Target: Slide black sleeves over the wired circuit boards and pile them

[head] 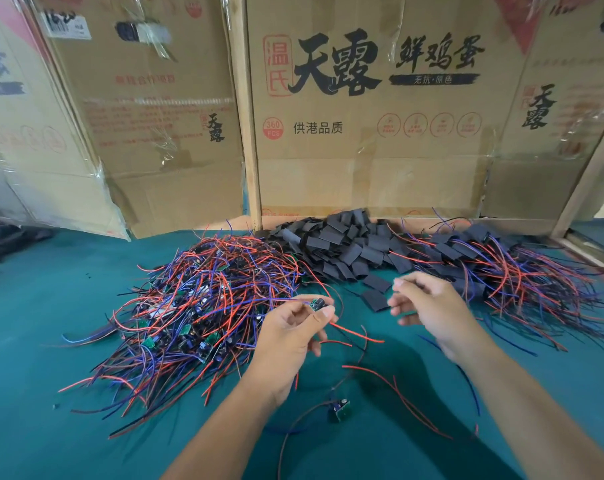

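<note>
Nearest the camera, one loose wired board point(340, 410) is seen lying on the green tabletop point(51, 306). Another wired circuit board point(317, 304) is pinched between thumb and fingertips of the left hand point(293, 336), beside the unsleeved tangle point(196, 299). The right hand point(428, 308) is blurred, fingers loosely extended, nothing held, just near two stray black sleeves point(375, 292); sleeve heap point(335, 242) and sleeved pile point(501, 265) lie behind.
</note>
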The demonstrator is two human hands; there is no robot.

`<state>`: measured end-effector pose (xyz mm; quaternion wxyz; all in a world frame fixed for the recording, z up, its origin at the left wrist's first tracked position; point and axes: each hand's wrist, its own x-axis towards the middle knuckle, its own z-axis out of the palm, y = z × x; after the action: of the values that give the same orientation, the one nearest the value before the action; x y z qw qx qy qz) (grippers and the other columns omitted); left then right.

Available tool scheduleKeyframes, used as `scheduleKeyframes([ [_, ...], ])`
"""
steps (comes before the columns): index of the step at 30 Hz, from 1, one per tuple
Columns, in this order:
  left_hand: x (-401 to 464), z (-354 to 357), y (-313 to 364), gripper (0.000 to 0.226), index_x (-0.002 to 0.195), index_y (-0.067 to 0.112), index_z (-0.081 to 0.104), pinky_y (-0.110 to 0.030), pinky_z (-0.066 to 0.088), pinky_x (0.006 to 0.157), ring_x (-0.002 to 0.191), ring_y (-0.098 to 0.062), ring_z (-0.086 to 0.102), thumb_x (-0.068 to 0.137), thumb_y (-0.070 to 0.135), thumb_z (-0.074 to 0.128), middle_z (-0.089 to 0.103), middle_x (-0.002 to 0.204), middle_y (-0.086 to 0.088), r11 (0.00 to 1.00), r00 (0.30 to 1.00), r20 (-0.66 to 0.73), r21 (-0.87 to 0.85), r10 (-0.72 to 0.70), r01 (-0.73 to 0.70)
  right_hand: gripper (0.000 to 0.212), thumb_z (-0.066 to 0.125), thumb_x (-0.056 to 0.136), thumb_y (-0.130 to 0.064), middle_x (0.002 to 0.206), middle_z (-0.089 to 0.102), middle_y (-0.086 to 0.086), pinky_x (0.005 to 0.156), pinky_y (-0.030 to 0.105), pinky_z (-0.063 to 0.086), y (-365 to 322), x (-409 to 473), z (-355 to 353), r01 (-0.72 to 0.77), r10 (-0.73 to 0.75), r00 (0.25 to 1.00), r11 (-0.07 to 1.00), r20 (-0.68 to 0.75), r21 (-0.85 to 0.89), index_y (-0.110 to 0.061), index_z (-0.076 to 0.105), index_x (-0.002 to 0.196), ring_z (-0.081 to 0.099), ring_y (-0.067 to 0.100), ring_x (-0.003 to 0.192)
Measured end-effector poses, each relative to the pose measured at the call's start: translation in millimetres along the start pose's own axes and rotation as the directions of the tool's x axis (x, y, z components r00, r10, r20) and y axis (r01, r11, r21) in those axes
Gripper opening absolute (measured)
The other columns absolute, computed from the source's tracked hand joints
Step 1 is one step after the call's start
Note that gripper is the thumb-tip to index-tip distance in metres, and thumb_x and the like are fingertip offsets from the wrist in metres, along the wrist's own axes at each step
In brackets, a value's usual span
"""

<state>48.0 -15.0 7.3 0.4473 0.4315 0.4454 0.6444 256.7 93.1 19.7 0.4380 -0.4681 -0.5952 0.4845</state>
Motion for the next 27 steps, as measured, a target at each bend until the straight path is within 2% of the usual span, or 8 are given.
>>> scheduleKeyframes([
  [3, -1, 0, 4, 0.012, 0.093, 0.005, 0.07, -0.02, 0.041, 0.046, 0.054, -0.009, 0.052, 0.085, 0.014, 0.071, 0.069, 0.074, -0.006, 1.0, 1.0, -0.003, -0.027, 0.007, -0.007, 0.01, 0.06, 0.096, -0.021, 0.073, 0.072, 0.001, 0.06, 0.031, 0.057, -8, 31, 28, 0.079, -0.061, 0.995, 0.965, 0.079, -0.249, -0.018, 0.065, 0.087, 0.069, 0.017, 0.068],
  [6, 0, -2, 6, 0.024, 0.084, 0.006, 0.072, -0.023, 0.04, 0.048, 0.055, -0.011, 0.052, 0.078, 0.027, 0.081, 0.068, 0.075, -0.01, 0.998, 0.999, -0.001, -0.052, 0.034, -0.034, 0.006, 0.062, 0.093, -0.03, 0.084, 0.07, -0.005, 0.069, 0.033, 0.054, -15, 72, 55, 0.213, -0.111, 0.971, 0.802, 0.21, -0.558, -0.025, 0.062, 0.091, 0.066, 0.017, 0.079],
  [9, 0, -4, 5, 0.02, 0.075, 0.011, 0.076, -0.024, 0.04, 0.05, 0.058, -0.012, 0.052, 0.078, 0.031, 0.077, 0.07, 0.083, -0.011, 0.997, 0.997, 0.046, -0.046, 0.065, -0.063, 0.009, 0.062, 0.094, -0.028, 0.094, 0.065, -0.006, 0.073, 0.027, 0.043, -14, 107, 71, 0.278, -0.093, 0.951, 0.67, 0.293, -0.688, -0.025, 0.059, 0.102, 0.061, 0.018, 0.09],
  [14, 0, -3, 2, 0.019, 0.068, 0.013, 0.073, -0.025, 0.038, 0.05, 0.055, -0.013, 0.048, 0.077, 0.03, 0.076, 0.062, 0.079, -0.019, 0.996, 0.995, 0.054, -0.028, 0.085, -0.084, 0.039, 0.07, 0.09, -0.028, 0.121, 0.063, 0.002, 0.088, 0.03, 0.045, -6, 139, 77, 0.317, -0.01, 0.929, 0.534, 0.369, -0.784, -0.018, 0.058, 0.126, 0.058, 0.019, 0.101],
  [18, 3, -3, -1, 0.065, 0.087, -0.019, 0.057, -0.024, 0.037, 0.05, 0.052, -0.016, 0.044, 0.071, 0.04, 0.078, 0.054, 0.065, -0.013, 0.995, 0.997, 0.013, -0.056, 0.082, -0.081, 0.048, 0.071, 0.088, -0.035, 0.128, 0.062, 0.004, 0.096, 0.036, 0.047, -6, 147, 80, 0.392, -0.008, 0.902, 0.428, 0.431, -0.814, -0.018, 0.058, 0.131, 0.058, 0.024, 0.114],
  [21, 2, -3, -2, 0.07, 0.093, -0.022, 0.054, -0.025, 0.037, 0.05, 0.053, -0.015, 0.043, 0.071, 0.04, 0.079, 0.052, 0.062, -0.009, 0.995, 0.997, 0.002, -0.061, 0.081, -0.081, 0.042, 0.068, 0.089, -0.04, 0.12, 0.057, 0.005, 0.091, 0.04, 0.047, 0, 145, 82, 0.464, -0.062, 0.882, 0.287, 0.467, -0.838, -0.02, 0.06, 0.124, 0.054, 0.026, 0.113],
  [25, 3, -2, -1, 0.05, 0.088, -0.006, 0.065, -0.025, 0.035, 0.049, 0.053, -0.015, 0.043, 0.071, 0.039, 0.079, 0.054, 0.064, -0.007, 0.996, 0.997, -0.021, -0.059, 0.07, -0.071, 0.028, 0.07, 0.087, -0.04, 0.104, 0.053, -0.001, 0.084, 0.036, 0.041, 4, 142, 79, 0.431, -0.162, 0.902, 0.409, 0.401, -0.804, -0.023, 0.063, 0.108, 0.049, 0.022, 0.109],
  [27, 2, -2, 0, 0.047, 0.084, -0.004, 0.066, -0.025, 0.035, 0.049, 0.054, -0.015, 0.044, 0.071, 0.039, 0.079, 0.056, 0.066, -0.007, 0.996, 0.997, -0.03, -0.054, 0.066, -0.068, 0.025, 0.07, 0.088, -0.04, 0.106, 0.055, -0.001, 0.088, 0.037, 0.041, 3, 138, 75, 0.421, -0.14, 0.906, 0.409, 0.4, -0.81, -0.024, 0.063, 0.106, 0.049, 0.023, 0.111],
])
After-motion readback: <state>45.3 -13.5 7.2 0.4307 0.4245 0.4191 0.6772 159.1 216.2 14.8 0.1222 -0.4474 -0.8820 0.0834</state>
